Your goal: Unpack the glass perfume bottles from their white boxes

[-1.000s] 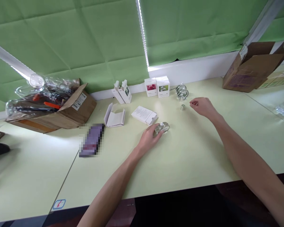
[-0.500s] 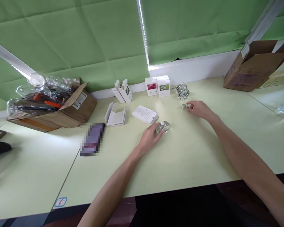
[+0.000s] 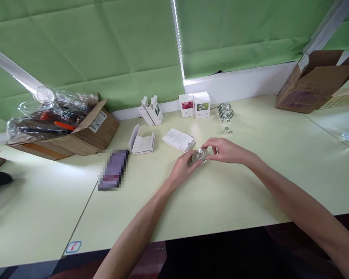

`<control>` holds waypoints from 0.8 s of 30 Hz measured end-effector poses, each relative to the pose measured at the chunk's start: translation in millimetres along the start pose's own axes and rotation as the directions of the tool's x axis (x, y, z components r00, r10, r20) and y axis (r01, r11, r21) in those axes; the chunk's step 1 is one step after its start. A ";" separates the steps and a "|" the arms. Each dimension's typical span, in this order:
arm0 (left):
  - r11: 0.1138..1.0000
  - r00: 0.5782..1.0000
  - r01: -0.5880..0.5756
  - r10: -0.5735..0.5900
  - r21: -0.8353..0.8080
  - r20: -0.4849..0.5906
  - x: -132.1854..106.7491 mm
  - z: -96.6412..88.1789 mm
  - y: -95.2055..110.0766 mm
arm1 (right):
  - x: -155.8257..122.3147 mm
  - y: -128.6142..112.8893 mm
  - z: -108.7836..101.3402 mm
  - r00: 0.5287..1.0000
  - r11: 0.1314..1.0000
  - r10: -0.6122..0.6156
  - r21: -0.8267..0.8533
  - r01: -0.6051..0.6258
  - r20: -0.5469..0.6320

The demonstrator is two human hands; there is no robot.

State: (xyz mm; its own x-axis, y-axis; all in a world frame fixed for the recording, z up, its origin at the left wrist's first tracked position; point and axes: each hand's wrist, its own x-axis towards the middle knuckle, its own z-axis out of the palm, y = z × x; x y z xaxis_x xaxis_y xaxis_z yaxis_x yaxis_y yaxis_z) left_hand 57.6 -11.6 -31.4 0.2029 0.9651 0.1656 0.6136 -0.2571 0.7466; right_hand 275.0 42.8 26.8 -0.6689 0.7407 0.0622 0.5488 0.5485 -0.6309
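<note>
A small clear glass bottle (image 3: pixel 200 155) with a silvery neck stands on the table, looking like a perfume bottle. My left hand (image 3: pixel 182 167) is closed around its left side, thumb in front and fingers behind. From the right, my right hand (image 3: pixel 224 150) curves in, with thumb and fingertips closed on the bottle's right side and near its top. Behind my right hand stand small silvery caps (image 3: pixel 226 130). Further back is a cluster of shiny glass bottles (image 3: pixel 225 111). A closed white box (image 3: pixel 178 140) lies just behind my left hand.
An opened white carton (image 3: pixel 142 142) sits left of the white box. Narrow white boxes (image 3: pixel 151 111) and picture boxes (image 3: pixel 194 105) stand along the back. A pixelated purple object (image 3: pixel 114 169) lies left. Cardboard boxes stand at left (image 3: pixel 95 130) and right (image 3: pixel 311 87).
My right hand has moved left and toward me, from beside the silvery caps to the glass bottle. My left hand stays on the bottle.
</note>
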 end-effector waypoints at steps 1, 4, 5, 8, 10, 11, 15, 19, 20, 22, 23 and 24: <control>1.000 1.000 -0.005 0.005 0.002 -0.004 0.1 0.1 -0.9 | 1.3 0.3 3.5 1.000 1.000 -0.005 -0.013 0.004 -0.013; 1.000 1.000 0.002 -0.002 0.003 -0.003 0.7 0.2 -2.9 | 4.1 3.0 8.6 0.999 1.000 -0.011 -0.021 0.010 -0.032; 1.000 1.000 0.005 -0.005 -0.001 -0.001 0.9 0.4 -3.4 | 4.6 3.9 9.0 0.999 1.000 -0.014 -0.020 0.013 -0.030; 0.999 1.000 -0.018 0.018 -0.033 -0.001 1.5 1.8 -5.2 | 6.4 6.6 8.5 0.999 0.999 -0.016 -0.030 0.015 -0.040; 0.998 0.998 -0.051 0.048 -0.047 -0.050 1.7 3.4 -7.3 | 9.1 9.3 7.2 0.998 0.999 -0.016 -0.051 0.012 -0.065; 0.997 0.994 -0.068 0.064 -0.044 -0.090 1.7 4.1 -8.4 | 11.3 11.1 6.1 0.997 0.998 -0.014 -0.064 0.009 -0.080; 0.992 0.968 -0.128 0.126 0.005 -0.215 1.1 4.6 -11.9 | 27.4 22.1 -2.8 0.987 0.991 0.040 -0.116 -0.059 -0.156; 0.984 0.958 -0.167 0.176 0.059 -0.224 -0.1 2.6 -11.3 | 52.1 37.6 -19.2 0.972 0.971 0.115 -0.184 -0.154 -0.204; 0.982 0.959 -0.175 0.186 0.073 -0.214 -0.4 2.4 -10.8 | 58.1 41.8 -23.9 0.969 0.964 0.132 -0.202 -0.175 -0.208; 0.977 0.960 -0.189 0.205 0.097 -0.193 -1.0 2.6 -10.1 | 68.3 50.4 -33.5 0.961 0.951 0.165 -0.222 -0.215 -0.223; 0.974 0.959 -0.198 0.215 0.107 -0.184 -1.3 3.0 -10.0 | 72.2 54.8 -38.2 0.956 0.946 0.178 -0.227 -0.231 -0.234; 0.972 0.959 -0.205 0.223 0.116 -0.177 -1.4 3.5 -10.1 | 75.1 59.4 -42.7 0.951 0.941 0.189 -0.231 -0.247 -0.246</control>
State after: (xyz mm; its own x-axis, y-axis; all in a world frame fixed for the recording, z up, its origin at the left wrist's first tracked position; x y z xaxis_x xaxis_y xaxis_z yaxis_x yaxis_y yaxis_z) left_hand 53.7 -10.5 -41.4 0.1963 0.8766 0.4395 0.6432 -0.4534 0.6170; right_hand 278.8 147.5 27.0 -0.4089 0.9032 0.1305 0.7972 0.4232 -0.4306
